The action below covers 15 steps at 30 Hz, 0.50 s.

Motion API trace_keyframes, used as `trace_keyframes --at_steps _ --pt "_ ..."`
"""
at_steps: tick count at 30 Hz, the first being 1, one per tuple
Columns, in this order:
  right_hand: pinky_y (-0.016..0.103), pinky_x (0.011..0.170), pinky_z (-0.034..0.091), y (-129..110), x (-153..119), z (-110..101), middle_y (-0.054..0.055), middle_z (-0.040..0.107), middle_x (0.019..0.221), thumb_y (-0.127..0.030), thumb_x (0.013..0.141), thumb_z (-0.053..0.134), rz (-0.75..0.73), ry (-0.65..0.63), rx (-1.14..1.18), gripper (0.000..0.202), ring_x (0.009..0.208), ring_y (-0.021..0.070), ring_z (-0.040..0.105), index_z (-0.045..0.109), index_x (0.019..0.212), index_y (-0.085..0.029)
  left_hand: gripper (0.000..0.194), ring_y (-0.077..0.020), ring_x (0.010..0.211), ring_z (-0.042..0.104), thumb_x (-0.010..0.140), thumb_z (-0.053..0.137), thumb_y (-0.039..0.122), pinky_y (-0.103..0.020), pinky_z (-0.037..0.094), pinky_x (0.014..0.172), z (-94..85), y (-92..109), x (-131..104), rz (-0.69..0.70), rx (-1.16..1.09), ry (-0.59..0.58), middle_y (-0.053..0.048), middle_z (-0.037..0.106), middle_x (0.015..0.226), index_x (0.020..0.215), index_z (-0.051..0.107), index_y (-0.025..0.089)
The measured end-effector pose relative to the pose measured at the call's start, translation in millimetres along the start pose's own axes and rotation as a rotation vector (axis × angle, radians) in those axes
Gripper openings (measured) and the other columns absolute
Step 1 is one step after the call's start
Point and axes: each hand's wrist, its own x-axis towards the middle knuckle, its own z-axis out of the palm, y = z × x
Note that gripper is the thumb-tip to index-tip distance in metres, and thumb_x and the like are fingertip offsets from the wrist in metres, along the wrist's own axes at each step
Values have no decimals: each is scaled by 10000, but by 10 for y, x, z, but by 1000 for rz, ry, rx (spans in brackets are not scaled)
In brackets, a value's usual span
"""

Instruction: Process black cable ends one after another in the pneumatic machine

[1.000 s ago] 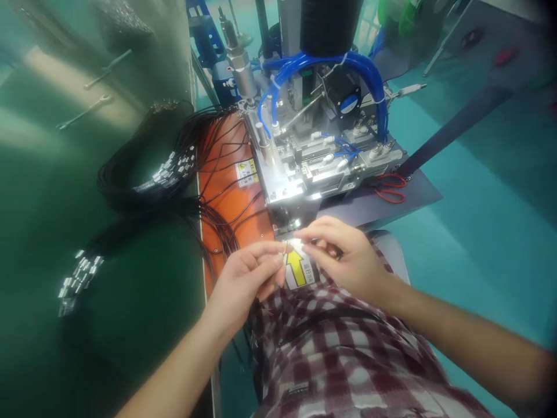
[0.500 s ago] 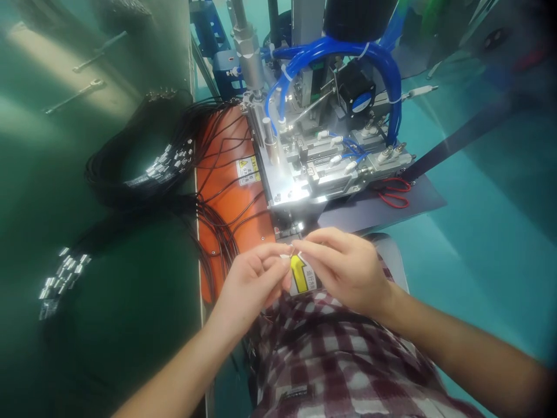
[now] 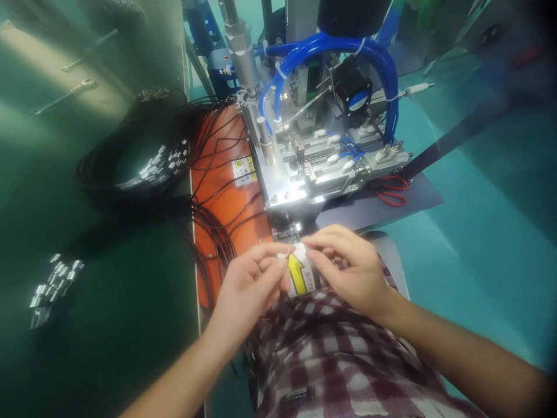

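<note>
From the head camera, here we are, just in front of the machine (image 3: 281, 188), and the two hands are working close together. The left hand (image 3: 248, 281) has thumb and forefinger pinched on the wire (image 3: 289, 248), its fine, pale strands poking up from the fingertips, right at the machine's near end and above the arrow label (image 3: 299, 271).

And there's the change! Half a second ago the right hand (image 3: 354, 267) was meeting the left at those strands; now its fingertips have slipped off to the right, leaving a small gap. So the wire looks to be in the left hand's keeping alone. The right's finger and thumb stand narrow; whether something fine sits between them, I can't tell.

Left of the machine, black cables (image 3: 213, 223) run across the orange plate (image 3: 243, 223) towards a dark coil (image 3: 98, 186) whose bright silver tips (image 3: 159, 165) catch the light.
</note>
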Motion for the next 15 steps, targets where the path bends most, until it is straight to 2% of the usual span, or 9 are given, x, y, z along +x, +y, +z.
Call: trace_keyframes --at_steps 3,7,11,15 --pt "219 507 436 -52 54 19 13 642 826 -158 828 656 84 -29 72 56 579 81 533 677 875 -178 253 -27 402 340 868 600 321 -160 226 395 13 1 -1 1 16 -2 35 569 570 1065 628 164" --pt "236 548 438 -85 78 34 -1 641 753 -141 834 637 43 -36 30 69 591 93 544 640 779 -182 262 -32 400 353 844 629 320 -161 232 398 42 10 -8 29 26 25 33 569 551 1047 639 155" --pt "268 617 462 -117 83 23 12 652 756 -148 860 602 -7 -48 -2 82 643 122 586 635 795 -185 225 -24 421 380 811 677 333 -156 256 401 77 27 -9 73 37 117 17 611 632 961 683 166" --pt "269 639 467 -172 97 3 15 653 772 -153 870 573 81 -49 37 101 668 128 584 636 801 -191 159 -21 436 379 775 718 328 -154 286 409 111 29 27 121 32 206 34 597 630 847 721 186"
